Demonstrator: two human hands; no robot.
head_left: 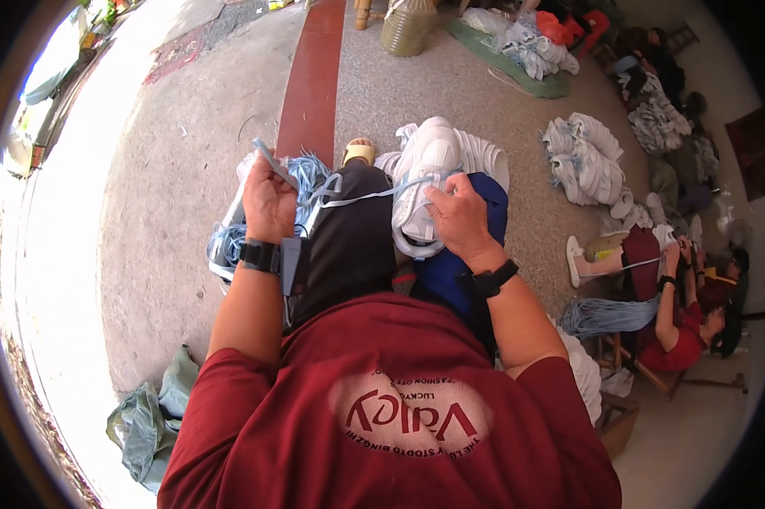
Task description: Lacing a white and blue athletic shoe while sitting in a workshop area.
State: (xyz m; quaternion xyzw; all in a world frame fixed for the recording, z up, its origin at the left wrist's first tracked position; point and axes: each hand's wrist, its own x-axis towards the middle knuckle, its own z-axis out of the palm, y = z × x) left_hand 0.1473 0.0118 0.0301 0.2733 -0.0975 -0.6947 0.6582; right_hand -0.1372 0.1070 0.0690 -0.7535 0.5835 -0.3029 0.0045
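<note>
A white sneaker [434, 174] rests on my right thigh, toe pointing away from me. My right hand [465, 216] is closed at its right side, thumb and fingers pinching the lace there. From the shoe a light blue shoelace [361, 199] stretches left across my dark trouser leg. My left hand [269, 204] is raised beside my left leg, its fingers closed on a light blue lace end. Under and beside that hand, a bundle of blue laces [312, 176] spills from a pale bag or container that my arm partly hides.
More white shoes [487, 157] lie just beyond the sneaker. Further right, a stack of white shoes [582, 159] sits on the floor. Co-workers sit at the right, near hanging blue laces [607, 316]. A large plastic jug [409, 27] stands ahead; a green bag [149, 424] lies at lower left.
</note>
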